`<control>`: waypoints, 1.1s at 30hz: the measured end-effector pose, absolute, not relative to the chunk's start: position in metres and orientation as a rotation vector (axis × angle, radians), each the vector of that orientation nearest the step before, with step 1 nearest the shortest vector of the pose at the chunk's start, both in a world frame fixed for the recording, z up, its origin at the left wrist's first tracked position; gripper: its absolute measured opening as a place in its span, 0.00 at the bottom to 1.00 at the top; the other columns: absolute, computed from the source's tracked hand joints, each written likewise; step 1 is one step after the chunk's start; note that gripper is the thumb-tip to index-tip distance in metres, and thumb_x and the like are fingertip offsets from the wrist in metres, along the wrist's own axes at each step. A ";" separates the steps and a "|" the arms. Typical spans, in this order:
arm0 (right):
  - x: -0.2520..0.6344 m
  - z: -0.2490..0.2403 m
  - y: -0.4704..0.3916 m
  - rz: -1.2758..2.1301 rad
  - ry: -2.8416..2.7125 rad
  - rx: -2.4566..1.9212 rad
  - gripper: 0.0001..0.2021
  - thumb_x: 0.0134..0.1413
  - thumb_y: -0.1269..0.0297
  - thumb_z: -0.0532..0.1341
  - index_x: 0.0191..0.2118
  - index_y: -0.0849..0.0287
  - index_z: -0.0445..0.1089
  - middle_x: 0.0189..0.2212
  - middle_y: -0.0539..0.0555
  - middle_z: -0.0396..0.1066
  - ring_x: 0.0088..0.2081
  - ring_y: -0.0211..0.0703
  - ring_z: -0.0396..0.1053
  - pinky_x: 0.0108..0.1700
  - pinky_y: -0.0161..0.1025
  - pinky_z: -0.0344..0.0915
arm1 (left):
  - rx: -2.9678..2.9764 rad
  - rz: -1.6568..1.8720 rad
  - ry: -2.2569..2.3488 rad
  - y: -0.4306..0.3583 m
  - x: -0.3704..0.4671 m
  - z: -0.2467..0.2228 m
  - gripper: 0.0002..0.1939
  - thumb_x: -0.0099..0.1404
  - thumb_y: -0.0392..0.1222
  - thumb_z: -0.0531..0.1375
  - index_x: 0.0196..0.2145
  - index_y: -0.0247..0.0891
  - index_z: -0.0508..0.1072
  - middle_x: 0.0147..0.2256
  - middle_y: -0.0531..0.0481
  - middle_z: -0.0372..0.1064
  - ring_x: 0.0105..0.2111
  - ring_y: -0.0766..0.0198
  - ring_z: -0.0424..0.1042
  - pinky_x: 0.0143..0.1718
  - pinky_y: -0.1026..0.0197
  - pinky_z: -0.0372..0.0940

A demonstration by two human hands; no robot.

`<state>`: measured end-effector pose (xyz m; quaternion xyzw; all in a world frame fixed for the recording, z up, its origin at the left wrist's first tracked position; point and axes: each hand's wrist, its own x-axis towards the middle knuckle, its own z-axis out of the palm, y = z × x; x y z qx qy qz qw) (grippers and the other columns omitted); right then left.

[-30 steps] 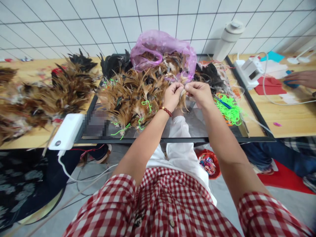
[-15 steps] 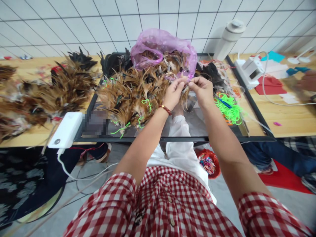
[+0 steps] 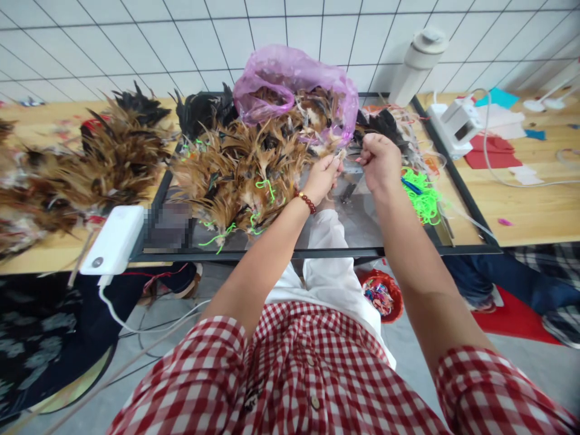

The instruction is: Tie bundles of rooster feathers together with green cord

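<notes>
My left hand (image 3: 322, 176), with a beaded bracelet at the wrist, pinches a feather bundle (image 3: 339, 152) by its pale base. A little to the right, my right hand (image 3: 381, 162) is curled into a fist. A thin reddish strand shows at its left side, but what the fingers grip is hidden. Brown feather bundles (image 3: 235, 175) lie heaped left of my hands, some tied with bright green string. Behind them sits a translucent purple plastic bag (image 3: 267, 60) with more feathers in it. A tangle of green string (image 3: 426, 202) lies right of my right forearm, with a blue tool (image 3: 411, 185) on it.
A black-edged board (image 3: 272, 254) lies under the work. Feather piles (image 3: 109, 163) and a white power bank (image 3: 113, 238) are at left. A white bottle (image 3: 419, 66), power strip (image 3: 446, 130) and red cloth (image 3: 492, 152) stand right. A red basket (image 3: 396, 302) sits below.
My hands have moved apart: the right has drawn to the right and closed into a fist, while the left stays by the feathers. A co-worker's hand at far right has left the view.
</notes>
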<state>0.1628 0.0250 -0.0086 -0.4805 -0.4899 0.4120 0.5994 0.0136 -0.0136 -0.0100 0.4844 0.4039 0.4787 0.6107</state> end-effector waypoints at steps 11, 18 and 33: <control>0.148 0.002 0.002 1.178 -1.327 -0.935 0.27 0.44 0.41 0.75 0.48 0.48 0.77 0.34 0.49 0.72 0.35 0.39 0.69 0.34 0.37 0.68 | 0.982 1.116 0.885 -0.018 0.012 -0.002 0.18 0.73 0.45 0.61 0.26 0.37 0.63 0.19 0.61 0.50 0.17 0.77 0.47 0.20 0.71 0.48; 0.148 0.004 -0.002 1.491 -1.264 -0.800 0.31 0.33 0.42 0.79 0.42 0.55 0.78 0.24 0.45 0.68 0.26 0.34 0.62 0.32 0.36 0.67 | 0.818 0.988 0.761 -0.027 0.007 0.015 0.18 0.75 0.43 0.57 0.27 0.37 0.60 0.19 0.61 0.49 0.16 0.78 0.45 0.20 0.74 0.48; 0.138 0.001 0.001 0.868 -1.354 -1.025 0.21 0.44 0.43 0.74 0.23 0.55 0.72 0.29 0.50 0.68 0.33 0.39 0.67 0.41 0.42 0.70 | 1.254 1.218 0.835 -0.004 0.008 -0.010 0.07 0.65 0.42 0.67 0.35 0.38 0.75 0.31 0.52 0.73 0.38 0.64 0.74 0.46 0.62 0.66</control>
